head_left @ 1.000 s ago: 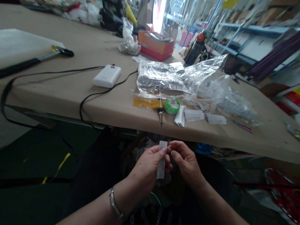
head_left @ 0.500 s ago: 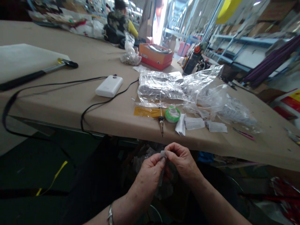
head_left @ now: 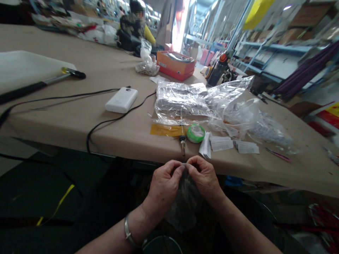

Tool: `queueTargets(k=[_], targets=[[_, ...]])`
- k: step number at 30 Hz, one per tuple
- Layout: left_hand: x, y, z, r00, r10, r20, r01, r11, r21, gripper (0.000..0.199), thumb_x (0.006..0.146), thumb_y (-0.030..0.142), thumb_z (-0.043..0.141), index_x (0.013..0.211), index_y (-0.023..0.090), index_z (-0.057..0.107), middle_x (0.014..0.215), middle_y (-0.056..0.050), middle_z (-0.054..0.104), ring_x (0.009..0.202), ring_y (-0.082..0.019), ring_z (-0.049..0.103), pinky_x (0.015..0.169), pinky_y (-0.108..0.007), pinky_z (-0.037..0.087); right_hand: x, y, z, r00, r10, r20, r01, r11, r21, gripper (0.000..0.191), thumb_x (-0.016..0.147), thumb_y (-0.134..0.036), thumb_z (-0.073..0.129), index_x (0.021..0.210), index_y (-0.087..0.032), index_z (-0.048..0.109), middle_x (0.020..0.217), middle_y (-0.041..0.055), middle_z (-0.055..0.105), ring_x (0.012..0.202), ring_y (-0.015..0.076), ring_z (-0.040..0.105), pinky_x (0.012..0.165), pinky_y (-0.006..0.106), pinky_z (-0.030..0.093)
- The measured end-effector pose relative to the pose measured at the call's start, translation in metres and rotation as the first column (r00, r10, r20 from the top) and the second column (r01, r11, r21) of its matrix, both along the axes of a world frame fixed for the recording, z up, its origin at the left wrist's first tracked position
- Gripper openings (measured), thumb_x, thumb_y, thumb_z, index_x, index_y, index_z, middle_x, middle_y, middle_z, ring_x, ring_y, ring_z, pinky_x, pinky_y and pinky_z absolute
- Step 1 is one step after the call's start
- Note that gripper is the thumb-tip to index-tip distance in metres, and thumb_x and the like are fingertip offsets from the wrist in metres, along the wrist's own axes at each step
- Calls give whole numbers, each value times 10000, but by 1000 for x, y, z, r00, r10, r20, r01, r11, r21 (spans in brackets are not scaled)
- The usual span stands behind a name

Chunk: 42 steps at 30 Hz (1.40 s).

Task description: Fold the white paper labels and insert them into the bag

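Note:
My left hand [head_left: 165, 181] and my right hand [head_left: 205, 178] meet just in front of the table edge, thumbs and forefingers pinched. Between the fingertips is a small pale strip [head_left: 184, 164], mostly covered by the fingers. Just beyond them a slim tool with a metal tip, like a soldering iron [head_left: 182, 143], points toward me from the table edge. Beside it sit a green-rimmed roll [head_left: 196, 133] and several small stacks of printed white labels [head_left: 221, 144]. Below the hands hangs a translucent plastic bag [head_left: 185, 208], its contents hard to make out.
A clear plastic bag [head_left: 182, 100] lies across the table [head_left: 127, 137] behind the labels. Left of it are a white power bank [head_left: 122, 100] and a black cable [head_left: 102, 121]. Pink-handled tweezers [head_left: 278, 154] lie right; an orange box [head_left: 176, 66] stands behind. Another person [head_left: 132, 30] sits far off.
My hands have drawn level, fingertips facing each other, with the left raised a little. The pale strip, plainly visible before, is now mostly hidden by the fingers. The view has shifted slightly.

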State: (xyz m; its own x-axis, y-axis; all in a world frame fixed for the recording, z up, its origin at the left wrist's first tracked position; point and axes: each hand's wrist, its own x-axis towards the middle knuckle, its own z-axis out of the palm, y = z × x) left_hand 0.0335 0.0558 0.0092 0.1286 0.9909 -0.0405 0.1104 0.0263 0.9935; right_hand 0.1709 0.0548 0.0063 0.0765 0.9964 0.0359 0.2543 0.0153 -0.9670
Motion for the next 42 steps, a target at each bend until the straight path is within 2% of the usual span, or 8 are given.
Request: queueTargets(k=[3,13,28,34,36,38,40,42], targets=[[1,3,0,1000,6,-30,-5,999,52,164,821,258,548,773,163,673,680,-4,669,631,-126,576,594,-198,437,0,1,-1,1000,13,22,-14,999,34,134,774,-284,576,715,-164,570,624,-47,512,571,82,441,528,188,363],[1,5,-3,999,19,-25,-17,997,77,165,822,254,546,767,167,675,681,3,664,624,-119,560,588,-191,431,0,4,-4,995,0,102,-15,989,146,91,801,-237,556,737,-176,575,651,-42,528,602,95,474,573,201,384],[2,15,-6,1000,27,-14,-26,996,80,153,816,241,555,765,171,682,698,7,666,651,-124,569,617,-193,437,1,7,-4,994,1,110,-19,986,165,94,822,-245,539,762,-180,571,667,-38,529,630,105,479,599,209,388],[0,7,-3,999,28,-24,-27,998,62,149,816,247,558,773,185,687,708,6,676,660,-132,586,618,-198,447,2,-3,-2,994,44,99,-57,990,127,129,837,-299,566,817,-179,609,703,-17,594,644,117,536,603,215,432],[-4,2,-5,1000,6,-23,-5,999,37,152,816,266,561,779,195,690,715,3,684,659,-140,597,613,-206,454,9,-12,0,984,81,157,-103,986,135,148,835,-297,587,928,-186,618,766,0,640,688,133,584,649,231,469],[-8,-2,-11,999,-22,-40,22,1000,6,154,809,285,572,784,203,700,732,-5,700,678,-157,619,629,-221,467,21,-19,3,953,77,294,-143,967,212,163,843,-265,586,991,-197,608,814,12,657,727,141,610,685,243,488],[-13,-4,-20,997,-26,-70,24,999,-27,150,787,301,598,804,209,717,774,-20,723,739,-185,649,692,-247,486,38,-22,5,885,-16,466,-162,927,340,117,865,-223,552,964,-205,613,832,23,653,763,149,613,713,258,493],[-17,-3,-31,995,14,-99,-20,999,-50,173,747,298,643,871,215,732,903,-36,740,866,-217,661,807,-277,485,56,-19,7,776,-170,608,-157,881,447,142,876,-213,527,984,-204,620,890,50,646,845,179,601,776,303,496]])
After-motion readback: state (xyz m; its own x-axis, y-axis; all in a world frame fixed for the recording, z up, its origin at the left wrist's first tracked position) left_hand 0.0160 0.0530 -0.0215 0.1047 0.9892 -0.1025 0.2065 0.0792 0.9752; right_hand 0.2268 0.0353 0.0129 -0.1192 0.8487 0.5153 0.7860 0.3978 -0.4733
